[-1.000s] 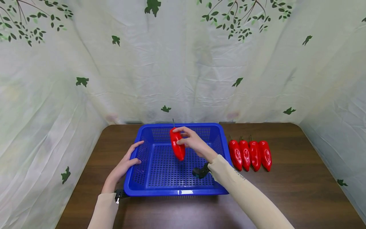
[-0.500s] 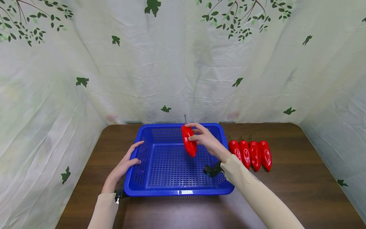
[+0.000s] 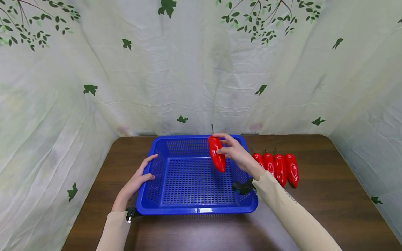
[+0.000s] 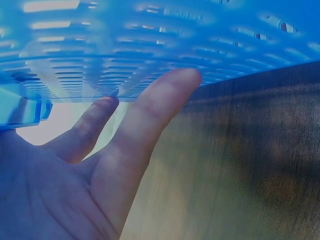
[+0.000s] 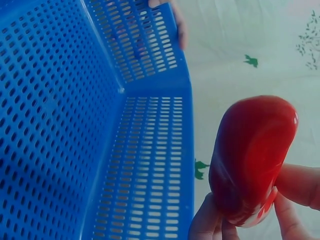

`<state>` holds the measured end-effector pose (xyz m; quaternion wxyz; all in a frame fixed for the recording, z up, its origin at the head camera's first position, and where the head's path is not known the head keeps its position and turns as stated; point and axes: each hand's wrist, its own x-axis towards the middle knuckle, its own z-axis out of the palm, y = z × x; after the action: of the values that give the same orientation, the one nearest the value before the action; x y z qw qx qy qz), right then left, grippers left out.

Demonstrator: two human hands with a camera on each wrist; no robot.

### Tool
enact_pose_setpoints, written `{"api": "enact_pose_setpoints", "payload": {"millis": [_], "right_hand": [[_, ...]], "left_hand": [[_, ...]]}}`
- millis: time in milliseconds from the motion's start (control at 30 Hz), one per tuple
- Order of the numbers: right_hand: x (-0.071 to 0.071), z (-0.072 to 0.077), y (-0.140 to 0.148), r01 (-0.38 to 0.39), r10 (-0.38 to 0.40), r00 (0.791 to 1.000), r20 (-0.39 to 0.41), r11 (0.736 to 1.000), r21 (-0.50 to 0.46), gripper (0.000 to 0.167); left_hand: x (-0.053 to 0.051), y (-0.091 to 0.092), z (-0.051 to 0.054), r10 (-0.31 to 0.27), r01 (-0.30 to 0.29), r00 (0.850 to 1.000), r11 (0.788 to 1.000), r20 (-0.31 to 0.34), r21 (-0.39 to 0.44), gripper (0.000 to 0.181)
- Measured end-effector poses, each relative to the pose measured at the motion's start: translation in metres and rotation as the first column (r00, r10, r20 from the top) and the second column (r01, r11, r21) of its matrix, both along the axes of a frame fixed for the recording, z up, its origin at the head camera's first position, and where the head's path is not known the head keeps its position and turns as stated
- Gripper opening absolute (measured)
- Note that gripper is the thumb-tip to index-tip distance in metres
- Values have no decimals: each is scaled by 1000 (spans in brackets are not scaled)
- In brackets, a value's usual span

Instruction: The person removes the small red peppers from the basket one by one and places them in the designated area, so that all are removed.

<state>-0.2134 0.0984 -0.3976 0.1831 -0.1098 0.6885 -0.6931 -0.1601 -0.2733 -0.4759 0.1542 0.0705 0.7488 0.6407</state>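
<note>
My right hand [image 3: 235, 150] holds a glossy red pepper [image 3: 216, 153] with a thin dark stem above the right part of a blue plastic basket [image 3: 198, 211]. In the right wrist view, fingers and thumb pinch the pepper [image 5: 252, 155], and the basket's slotted wall [image 5: 145, 170] lies beside it. My left hand [image 3: 138, 179] grips the basket's left rim, thumb and a finger reaching over it. Seen from the left wrist, straighter fingers [image 4: 145, 110] lie along the slotted outer side. No pepper shows inside the basket.
Several red peppers [image 3: 280, 170] lie in a row on the brown wooden table [image 3: 339, 195], right of the basket; my right forearm partly covers the nearest ones. Behind the table hangs a pale curtain [image 3: 201, 69] with leaf prints.
My right hand has moved right with the pepper, from above the basket's middle toward its right wall. My left hand and the basket have stayed in place.
</note>
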Motion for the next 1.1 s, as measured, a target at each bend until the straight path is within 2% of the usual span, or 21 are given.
{"api": "enact_pose_setpoints", "payload": {"millis": [267,733,1100], "right_hand": [[3,-2,17,4,-4,1000,6,1000,15,56],[5,-5,51,57,-59,998,25,996,62,55],[8,-6,72,83,-83,996,21,996,30,55]], "left_hand": [[0,0,0,1,-1,1000,1000,-4,-10,73],[0,0,1,-6,6,1000,1000,-12,-21,73],[1,1,1,5,-5,1000,1000,4,-15,73]]}}
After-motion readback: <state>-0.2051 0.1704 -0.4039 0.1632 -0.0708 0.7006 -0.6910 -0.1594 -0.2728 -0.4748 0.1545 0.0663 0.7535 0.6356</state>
